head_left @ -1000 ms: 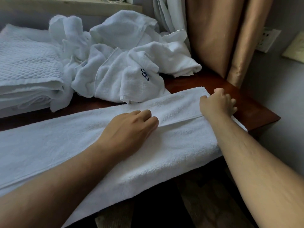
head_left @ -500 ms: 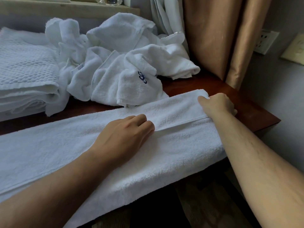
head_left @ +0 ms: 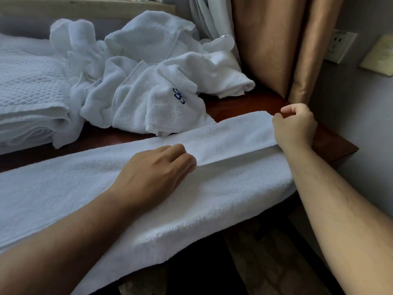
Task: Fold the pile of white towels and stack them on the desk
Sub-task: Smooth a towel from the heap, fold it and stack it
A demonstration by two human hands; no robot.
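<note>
A long white towel (head_left: 223, 184) lies folded lengthwise across the front of the dark wooden desk (head_left: 331, 143), its near side hanging over the desk's front edge. My left hand (head_left: 155, 177) rests on the towel's middle with its fingertips curled at the folded edge. At the towel's right end my right hand (head_left: 294, 126) grips the end of that edge, fingers curled. Behind lies a crumpled pile of white towels (head_left: 153, 81), one with a blue logo. Folded white towels (head_left: 27, 99) are stacked at the far left.
Tan curtains (head_left: 276, 45) hang at the desk's back right corner. A wall socket (head_left: 340, 46) and a switch plate (head_left: 380, 56) sit on the grey wall to the right. The floor shows below the desk's front edge.
My right hand has shifted slightly back and outward along the towel's right end, fingers lifting and curling. My left hand has stayed on the folded edge.
</note>
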